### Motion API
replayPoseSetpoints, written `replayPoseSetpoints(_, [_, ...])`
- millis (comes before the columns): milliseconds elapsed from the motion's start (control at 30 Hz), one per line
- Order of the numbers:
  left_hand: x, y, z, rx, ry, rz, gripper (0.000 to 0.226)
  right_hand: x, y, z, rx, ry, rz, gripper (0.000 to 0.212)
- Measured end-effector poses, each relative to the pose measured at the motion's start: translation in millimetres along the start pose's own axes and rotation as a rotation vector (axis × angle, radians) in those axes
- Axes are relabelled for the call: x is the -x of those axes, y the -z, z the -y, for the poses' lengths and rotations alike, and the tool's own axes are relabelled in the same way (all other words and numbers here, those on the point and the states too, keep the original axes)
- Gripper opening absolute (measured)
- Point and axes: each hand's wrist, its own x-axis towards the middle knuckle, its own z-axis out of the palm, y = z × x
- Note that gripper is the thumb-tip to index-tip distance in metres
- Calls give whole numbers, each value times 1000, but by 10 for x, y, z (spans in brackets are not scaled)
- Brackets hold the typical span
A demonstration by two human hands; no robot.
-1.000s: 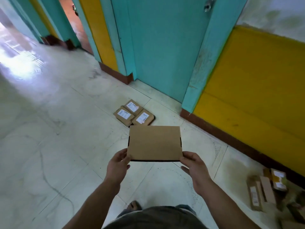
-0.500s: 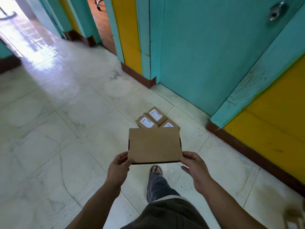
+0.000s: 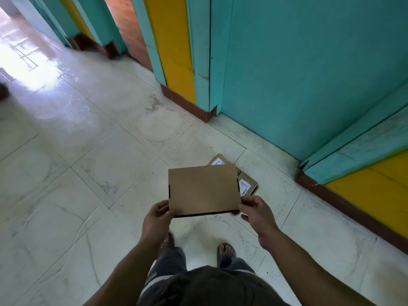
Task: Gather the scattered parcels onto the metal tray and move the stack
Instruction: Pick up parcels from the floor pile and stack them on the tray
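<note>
The left grip and right grip are pinching one flat brown parcel above labelled parcels lying ungathered on the floor, with no tray showing.

The pale tiled floor carries small labelled brown parcels, lying flat just beyond the right hand's fingers. A sandalled foot stands below those fingers.
</note>
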Motion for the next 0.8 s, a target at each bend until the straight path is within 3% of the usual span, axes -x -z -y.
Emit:
replayPoseSetpoints(200, [-997, 292, -539, -115, -2, 77, 19, -343, -691, 244, 19, -82, -176, 18])
replayPoseSetpoints(467, [-2031, 660, -977, -384, -23, 251, 25, -493, -1668, 421, -115, -252, -391, 27])
replayPoseSetpoints(800, [-2620, 109, -1068, -628, 24, 385, 33, -946, -1621, 371, -59, -343, -460, 21])
